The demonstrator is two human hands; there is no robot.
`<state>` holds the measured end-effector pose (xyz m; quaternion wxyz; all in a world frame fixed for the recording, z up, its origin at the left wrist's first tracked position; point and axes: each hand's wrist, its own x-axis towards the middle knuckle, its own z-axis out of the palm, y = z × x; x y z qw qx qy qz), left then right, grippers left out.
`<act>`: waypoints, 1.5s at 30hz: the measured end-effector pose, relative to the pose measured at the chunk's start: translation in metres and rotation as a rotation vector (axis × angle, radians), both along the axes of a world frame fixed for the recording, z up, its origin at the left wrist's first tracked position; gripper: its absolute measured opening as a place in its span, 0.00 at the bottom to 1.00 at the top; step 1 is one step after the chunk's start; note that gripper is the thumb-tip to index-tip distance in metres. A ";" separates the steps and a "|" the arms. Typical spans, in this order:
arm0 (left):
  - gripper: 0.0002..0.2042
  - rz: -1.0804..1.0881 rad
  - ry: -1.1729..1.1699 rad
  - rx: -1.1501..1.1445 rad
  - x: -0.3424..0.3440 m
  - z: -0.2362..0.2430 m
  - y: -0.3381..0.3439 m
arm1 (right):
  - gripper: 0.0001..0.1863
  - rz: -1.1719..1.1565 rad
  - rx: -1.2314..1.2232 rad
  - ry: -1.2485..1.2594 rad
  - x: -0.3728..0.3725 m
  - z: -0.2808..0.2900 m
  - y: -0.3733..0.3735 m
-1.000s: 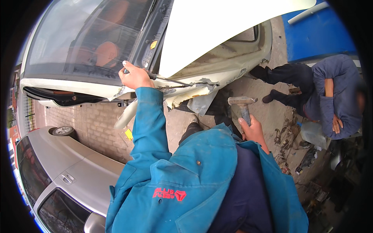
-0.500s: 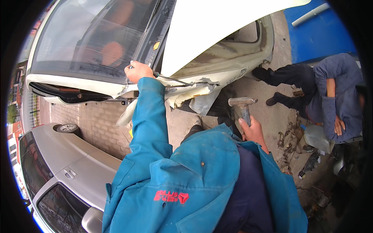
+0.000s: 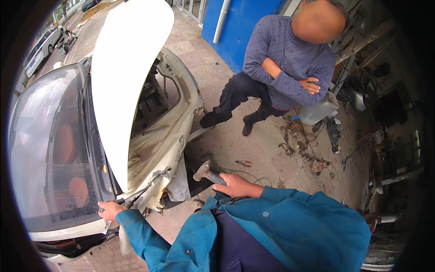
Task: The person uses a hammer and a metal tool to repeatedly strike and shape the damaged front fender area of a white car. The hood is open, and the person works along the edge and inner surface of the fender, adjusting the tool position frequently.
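My left hand point(image 3: 111, 209) grips a long thin metal tool point(image 3: 130, 196) at the windshield's lower corner, the tool lying along the torn, dented cream fender point(image 3: 174, 149) of a car. My right hand point(image 3: 231, 185) holds a short-handled hammer point(image 3: 205, 170) out beside the fender, its head not touching the car. The car's raised white hood point(image 3: 120, 59) stands over the engine bay, and the windshield point(image 3: 45, 149) is at the left. A loose bent sheet piece point(image 3: 179, 183) hangs below the fender.
A co-worker point(image 3: 287, 77) stands beyond the car's front with folded arms, by a blue wall point(image 3: 231, 36) with a white pipe. Cables, metal parts point(image 3: 294, 136) and pliers point(image 3: 244, 164) lie on the ground at right. A parked white car point(image 3: 43, 47) is at top left.
The view has swung sharply: the car now appears upright at the left and the co-worker higher in the picture. Both hands still hold their tools.
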<state>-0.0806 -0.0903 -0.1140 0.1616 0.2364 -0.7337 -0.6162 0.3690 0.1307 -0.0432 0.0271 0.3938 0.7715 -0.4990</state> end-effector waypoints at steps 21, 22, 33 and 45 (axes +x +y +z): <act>0.19 -0.122 -0.188 -0.720 -0.057 -0.011 -0.002 | 0.32 -0.040 -0.007 -0.044 -0.043 -0.018 0.011; 0.18 -0.155 -0.225 -0.732 -0.056 -0.007 0.002 | 0.32 -0.046 0.004 -0.035 -0.046 -0.016 0.010; 0.16 -0.099 -0.105 -0.480 -0.031 0.019 -0.002 | 0.29 0.010 -0.063 0.004 -0.034 -0.014 0.002; 0.07 0.024 -0.065 0.546 -0.003 0.015 -0.013 | 0.24 -0.117 -0.154 -0.027 0.005 -0.005 -0.017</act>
